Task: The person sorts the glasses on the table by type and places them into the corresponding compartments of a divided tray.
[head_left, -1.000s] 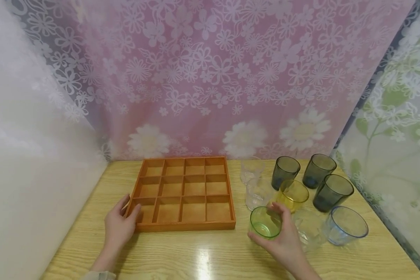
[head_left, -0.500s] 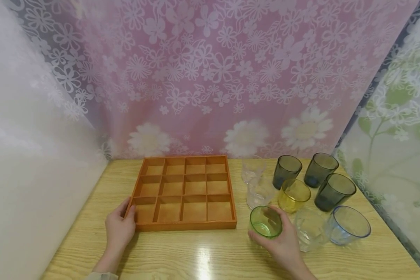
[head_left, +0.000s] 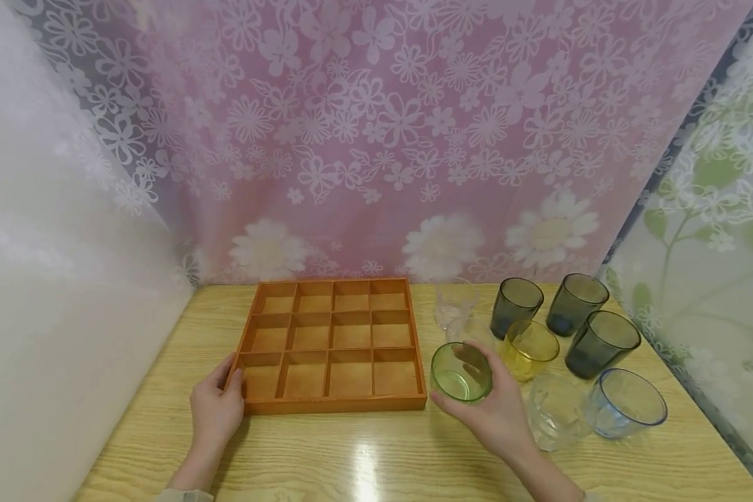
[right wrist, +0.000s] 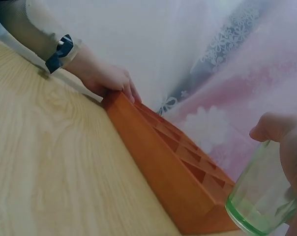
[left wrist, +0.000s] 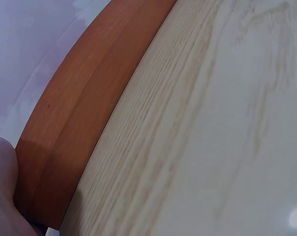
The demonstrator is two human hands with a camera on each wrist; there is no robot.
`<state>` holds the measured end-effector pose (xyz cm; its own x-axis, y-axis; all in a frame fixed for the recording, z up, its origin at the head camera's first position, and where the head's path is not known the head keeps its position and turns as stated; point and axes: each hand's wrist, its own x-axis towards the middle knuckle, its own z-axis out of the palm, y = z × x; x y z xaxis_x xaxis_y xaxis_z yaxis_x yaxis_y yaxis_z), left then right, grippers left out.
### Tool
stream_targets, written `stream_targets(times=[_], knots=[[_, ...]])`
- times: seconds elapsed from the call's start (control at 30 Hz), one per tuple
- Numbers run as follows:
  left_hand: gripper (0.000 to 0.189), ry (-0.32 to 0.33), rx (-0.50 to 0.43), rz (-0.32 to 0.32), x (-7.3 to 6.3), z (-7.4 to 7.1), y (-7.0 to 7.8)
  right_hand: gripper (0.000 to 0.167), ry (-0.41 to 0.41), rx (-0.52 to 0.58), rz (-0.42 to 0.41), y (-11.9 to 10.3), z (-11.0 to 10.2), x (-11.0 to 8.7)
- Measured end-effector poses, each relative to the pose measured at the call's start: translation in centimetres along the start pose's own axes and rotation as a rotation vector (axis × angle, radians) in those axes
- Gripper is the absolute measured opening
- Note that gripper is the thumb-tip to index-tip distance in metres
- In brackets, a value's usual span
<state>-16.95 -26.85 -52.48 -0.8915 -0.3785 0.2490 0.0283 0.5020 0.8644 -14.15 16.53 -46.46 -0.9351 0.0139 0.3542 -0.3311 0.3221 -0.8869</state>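
Note:
My right hand [head_left: 492, 411] holds a green-tinted glass [head_left: 461, 380] by its side, raised above the table near the right front corner of the wooden compartment tray [head_left: 332, 404]. In the right wrist view, the glass [right wrist: 259, 196] shows clear walls and a green edge at the lower end. At the tray's left front corner, my left hand [head_left: 216, 404] grips the side wall, thumb over the rim and fingers outside. Part of that hand [left wrist: 2, 189] touches the brown tray wall [left wrist: 65, 132] in the left wrist view. Bare compartment floors show inside the tray.
Right of the tray stand several glasses: smoky dark ones [head_left: 517, 307], a yellow one [head_left: 530, 352], a blue-rimmed one [head_left: 627, 404] and clear ones [head_left: 555, 418]. The green glass partly covers one clear glass [head_left: 467, 331]. A flowered curtain [head_left: 364, 153] hangs behind the table.
My right hand has lifted the green glass and brought it slightly left, toward the tray. My left hand has closed its thumb against the tray's side wall and stays there.

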Motion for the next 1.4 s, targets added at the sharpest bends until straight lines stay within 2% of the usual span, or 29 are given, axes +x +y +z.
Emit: stream_targets(times=[0.13,0.43,0.57,0.83,1.17,1.4], knots=[[0.04,0.008,-0.006,0.013,0.0,0.1,0.0,0.084,-0.029,0.002,-0.02,-0.9,0.5,1.3],[0.039,0.002,-0.008,0.011,0.0,0.3,0.3,0.081,-0.081,0.08,-0.118,-2.1,2.1,4.7],[0.039,-0.003,-0.017,0.012,-0.1,0.4,0.4,0.079,-0.094,0.089,-0.116,-2.7,2.9,5.9],[0.039,0.002,-0.017,0.002,-0.1,0.4,0.1,0.078,-0.162,0.186,-0.1,-2.8,4.6,8.4],[0.04,0.003,-0.018,-0.019,-0.2,0.2,0.3,0.08,-0.207,0.193,-0.086,-2.0,6.6,11.4],[0.04,-0.006,-0.014,-0.019,-0.1,0.1,0.2,0.08,-0.19,0.12,-0.058,-1.6,8.1,12.9]])
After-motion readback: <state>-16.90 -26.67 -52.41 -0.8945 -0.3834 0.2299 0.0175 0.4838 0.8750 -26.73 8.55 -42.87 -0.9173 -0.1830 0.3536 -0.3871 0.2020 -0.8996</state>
